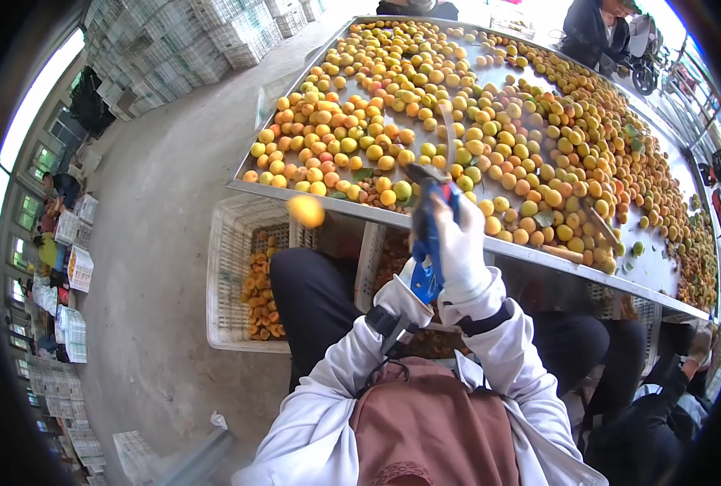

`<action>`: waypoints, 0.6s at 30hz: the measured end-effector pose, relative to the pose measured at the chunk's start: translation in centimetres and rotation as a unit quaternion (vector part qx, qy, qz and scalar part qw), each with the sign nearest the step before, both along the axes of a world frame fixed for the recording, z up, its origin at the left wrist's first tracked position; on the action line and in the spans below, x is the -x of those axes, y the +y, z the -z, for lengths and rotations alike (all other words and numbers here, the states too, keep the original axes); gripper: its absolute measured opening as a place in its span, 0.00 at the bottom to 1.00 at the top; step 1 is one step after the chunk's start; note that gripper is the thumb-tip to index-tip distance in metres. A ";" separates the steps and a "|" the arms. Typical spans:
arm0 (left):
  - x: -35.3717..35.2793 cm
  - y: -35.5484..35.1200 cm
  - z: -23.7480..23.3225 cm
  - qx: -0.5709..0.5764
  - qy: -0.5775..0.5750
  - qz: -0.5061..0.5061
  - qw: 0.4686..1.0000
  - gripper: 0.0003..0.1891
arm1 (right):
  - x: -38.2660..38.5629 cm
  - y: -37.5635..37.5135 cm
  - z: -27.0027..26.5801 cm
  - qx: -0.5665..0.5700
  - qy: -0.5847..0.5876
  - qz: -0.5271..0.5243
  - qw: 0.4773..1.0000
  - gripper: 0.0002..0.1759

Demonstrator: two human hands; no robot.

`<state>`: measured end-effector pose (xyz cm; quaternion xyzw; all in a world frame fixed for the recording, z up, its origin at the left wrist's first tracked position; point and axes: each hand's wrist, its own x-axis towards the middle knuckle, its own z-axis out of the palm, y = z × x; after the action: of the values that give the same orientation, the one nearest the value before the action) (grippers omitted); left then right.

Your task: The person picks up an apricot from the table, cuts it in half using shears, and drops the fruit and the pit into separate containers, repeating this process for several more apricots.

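clasping a blurred blue tool [439,191], the right hand [464,251] looks closed; the left hand's [414,292] grip i cannot tell. it's likely stiff, light: hold below the dark tip [421,172].

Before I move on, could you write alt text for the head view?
A person's white-gloved right hand is raised beside a blurred blue item at the near edge of a metal table spread with yellow-orange fruit. One blurred fruit appears above a white crate holding more orange pieces.
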<state>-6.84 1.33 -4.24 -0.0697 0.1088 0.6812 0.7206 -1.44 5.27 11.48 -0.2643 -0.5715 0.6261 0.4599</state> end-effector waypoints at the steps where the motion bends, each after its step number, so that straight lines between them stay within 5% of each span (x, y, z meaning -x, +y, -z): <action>1: 0.5 -0.3 -0.3 -0.012 0.116 -0.016 0.993 0.23 | -0.1 0.4 0.1 0.014 0.034 -0.008 0.999 0.14; 2: 0.9 -0.9 -4.1 -0.024 0.229 -0.033 0.972 0.24 | -1.3 0.1 -1.2 0.055 0.064 0.002 0.996 0.14; 4: 2.0 -1.6 -3.8 -0.033 0.260 0.004 0.965 0.19 | -3.6 1.9 0.7 0.066 0.078 0.033 0.994 0.14; 8: 1.0 -1.5 -4.9 -0.042 0.259 0.016 0.965 0.16 | -7.1 2.0 1.3 0.185 0.156 0.055 0.969 0.17; 13: -1.8 -1.1 -4.7 -0.051 0.250 0.037 0.966 0.14 | -9.1 1.7 3.0 0.164 0.231 0.078 0.956 0.12; 15: -2.8 -1.5 -6.1 -0.107 0.425 0.026 0.899 0.12 | -9.3 1.6 3.2 0.144 0.250 0.099 0.952 0.13; 16: -3.3 -1.5 -6.5 -0.106 0.425 0.029 0.899 0.12 | -9.3 1.5 3.3 0.122 0.271 0.114 0.948 0.14; 18: -4.3 -1.6 -7.3 -0.128 0.598 0.007 0.791 0.11 | -9.6 1.5 3.9 0.114 0.288 0.128 0.942 0.13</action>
<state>-2.57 -0.25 3.02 0.4450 0.4306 0.5895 0.5187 8.12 6.75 7.62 -0.1940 -0.3006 0.6727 0.6476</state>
